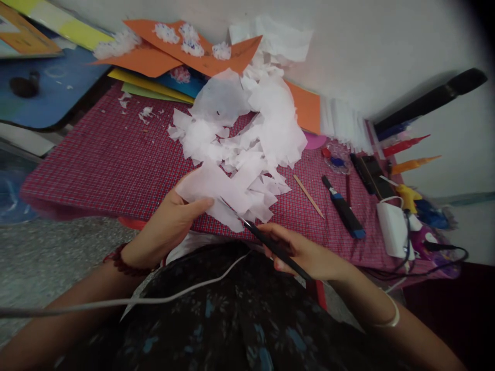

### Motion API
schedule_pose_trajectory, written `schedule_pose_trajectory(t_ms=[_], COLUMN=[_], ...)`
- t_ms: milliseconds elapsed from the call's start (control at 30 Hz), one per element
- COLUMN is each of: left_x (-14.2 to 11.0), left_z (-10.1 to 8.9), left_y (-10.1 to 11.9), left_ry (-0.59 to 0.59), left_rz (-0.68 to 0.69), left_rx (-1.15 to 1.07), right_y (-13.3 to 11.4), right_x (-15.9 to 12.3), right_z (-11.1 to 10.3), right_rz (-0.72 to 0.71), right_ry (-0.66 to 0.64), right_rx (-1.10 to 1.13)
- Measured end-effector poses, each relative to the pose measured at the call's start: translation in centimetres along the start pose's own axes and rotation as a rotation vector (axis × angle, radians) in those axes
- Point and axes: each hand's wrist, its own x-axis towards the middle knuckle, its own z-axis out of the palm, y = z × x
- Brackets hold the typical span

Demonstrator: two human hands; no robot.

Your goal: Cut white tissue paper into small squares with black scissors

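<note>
Near the table's front edge, my left hand [174, 216] pinches a sheet of thin white paper [209, 190] between thumb and fingers. My right hand [297, 250] is closed around a pair of dark-handled scissors [266, 238]. Their narrow blades point up and left and meet the paper to the right of my left thumb. Just beyond the held sheet lies a loose pile of cut white paper pieces [270, 121], some with jagged edges. Part of my right fingers is hidden behind the scissors.
A red checked cloth [100, 154] covers the table. Orange sheets [201, 56] with crumpled white tufts lie at the back against the wall. To the right are a wooden stick [308, 196], a black-and-blue cutter [344, 210] and a white adapter [392, 226] with cables. A grey cable [154, 300] crosses my lap.
</note>
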Motion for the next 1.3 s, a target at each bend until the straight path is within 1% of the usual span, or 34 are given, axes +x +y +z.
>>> schedule_pose_trajectory(t_ms=[100,233,400,533,667,767,867,1000,1167,1300], left_x=[-0.4,-0.8,-1.0,-1.3,-1.5,-1.3,-0.7,-0.2,-0.4,-0.5], left_z=[-0.1,0.0,0.4,0.8,1.1,1.2,1.2,1.4,1.6,1.4], left_y=[-0.5,-1.6,-2.3,-2.1,-1.7,-1.6,-1.4,-1.0,-1.0,-1.3], left_ry=[-0.034,-0.117,-0.103,-0.116,-0.097,-0.080,-0.042,-0.001,-0.047,-0.070], left_rz=[-0.001,-0.042,-0.074,-0.113,-0.146,-0.111,-0.090,-0.130,-0.153,-0.162], left_rx=[0.061,0.094,0.078,0.026,0.051,0.065,-0.006,-0.093,-0.048,0.001], right_y=[-0.1,0.0,0.4,0.6,0.8,0.9,0.9,0.8,0.5,0.4], right_x=[-0.3,-0.2,0.1,0.1,-0.1,-0.2,-0.2,-0.1,0.1,0.7], right_z=[-0.2,0.0,0.6,0.7,0.6,0.7,0.7,0.8,0.7,0.8], right_rz=[-0.022,-0.030,-0.052,-0.064,-0.062,-0.030,0.016,-0.006,-0.075,-0.095], right_ry=[-0.061,-0.053,-0.014,-0.002,0.003,0.018,0.040,0.002,-0.082,-0.051], right_rx=[-0.035,0.028,0.163,0.206,0.223,0.228,0.221,0.202,0.164,0.184])
